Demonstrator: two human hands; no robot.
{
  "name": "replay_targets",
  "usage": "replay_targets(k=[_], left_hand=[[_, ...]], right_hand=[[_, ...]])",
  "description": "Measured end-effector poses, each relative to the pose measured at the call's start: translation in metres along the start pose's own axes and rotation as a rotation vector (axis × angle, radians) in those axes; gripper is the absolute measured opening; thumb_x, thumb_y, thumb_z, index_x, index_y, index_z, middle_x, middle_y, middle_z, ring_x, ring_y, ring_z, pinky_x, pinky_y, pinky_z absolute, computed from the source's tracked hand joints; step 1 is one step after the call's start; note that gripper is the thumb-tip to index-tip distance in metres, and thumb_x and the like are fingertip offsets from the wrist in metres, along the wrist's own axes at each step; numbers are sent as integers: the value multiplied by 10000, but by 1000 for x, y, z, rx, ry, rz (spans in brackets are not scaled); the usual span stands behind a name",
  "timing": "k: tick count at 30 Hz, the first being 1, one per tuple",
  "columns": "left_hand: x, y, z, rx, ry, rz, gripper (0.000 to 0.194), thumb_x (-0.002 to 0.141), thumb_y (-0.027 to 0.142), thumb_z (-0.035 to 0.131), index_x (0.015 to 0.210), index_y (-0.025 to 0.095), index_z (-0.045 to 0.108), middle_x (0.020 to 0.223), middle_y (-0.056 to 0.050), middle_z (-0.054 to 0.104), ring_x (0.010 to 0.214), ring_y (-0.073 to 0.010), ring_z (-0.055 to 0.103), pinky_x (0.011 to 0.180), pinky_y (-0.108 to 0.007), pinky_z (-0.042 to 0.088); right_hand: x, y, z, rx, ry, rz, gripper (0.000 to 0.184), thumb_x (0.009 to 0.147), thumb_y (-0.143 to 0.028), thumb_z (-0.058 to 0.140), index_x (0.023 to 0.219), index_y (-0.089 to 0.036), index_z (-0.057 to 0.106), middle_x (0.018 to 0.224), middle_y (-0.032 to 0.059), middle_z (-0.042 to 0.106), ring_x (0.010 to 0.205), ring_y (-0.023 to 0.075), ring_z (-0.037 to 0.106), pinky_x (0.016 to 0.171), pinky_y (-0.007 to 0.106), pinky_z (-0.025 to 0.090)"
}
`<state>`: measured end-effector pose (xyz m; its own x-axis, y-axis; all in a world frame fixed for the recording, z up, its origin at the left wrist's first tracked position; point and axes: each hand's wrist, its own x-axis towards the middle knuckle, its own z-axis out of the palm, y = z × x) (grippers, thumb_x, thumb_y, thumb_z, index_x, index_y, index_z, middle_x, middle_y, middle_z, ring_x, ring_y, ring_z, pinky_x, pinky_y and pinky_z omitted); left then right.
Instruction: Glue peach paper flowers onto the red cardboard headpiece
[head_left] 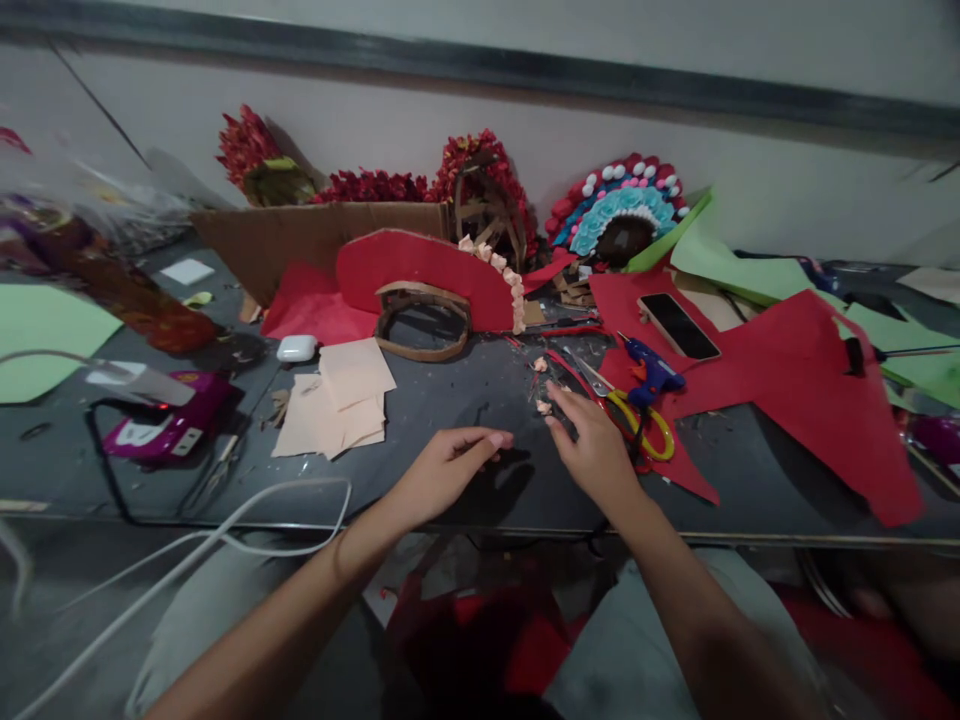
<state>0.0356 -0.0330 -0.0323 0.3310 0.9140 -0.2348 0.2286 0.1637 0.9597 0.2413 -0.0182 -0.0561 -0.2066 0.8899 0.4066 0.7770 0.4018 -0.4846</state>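
Observation:
My left hand is just above the front of the dark table, fingers curled and thumb pressed against them; whatever it may hold is hidden. To its right, my right hand reaches forward with thumb and index finger apart, their tips beside a small peach paper flower. A second paper flower lies just beyond. Behind my hands stands a red paper headdress with a brown cardboard band at its base. A row of peach paper flowers edges its right side.
Left lie peach paper squares, a white earbud case and a purple power strip with cables. Right are yellow-handled scissors, a blue glue gun, a phone and red paper. Decorated headdresses lean against the wall.

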Motion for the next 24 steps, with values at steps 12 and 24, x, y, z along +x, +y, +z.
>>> replay_targets(k=[12,24], left_hand=[[5,-11,14,31,43,72,336,825,394,463,834,153,696,818,-30,712,734,-170,613,679,-254,445],[-9,-5,4,-35,-26,123,314,818,332,444,755,126,674,715,-41,691,646,-138,589,650,-251,467]], right_hand=[[78,-22,12,-121,-231,13,307,857,-184,419,1078,-142,627,1173,85,613,1097,156,553,971,280,399],[57,-56,58,-392,-401,187,582,901,-320,400,1297,104,359,1365,309,335,1280,327,354,1016,405,322]])
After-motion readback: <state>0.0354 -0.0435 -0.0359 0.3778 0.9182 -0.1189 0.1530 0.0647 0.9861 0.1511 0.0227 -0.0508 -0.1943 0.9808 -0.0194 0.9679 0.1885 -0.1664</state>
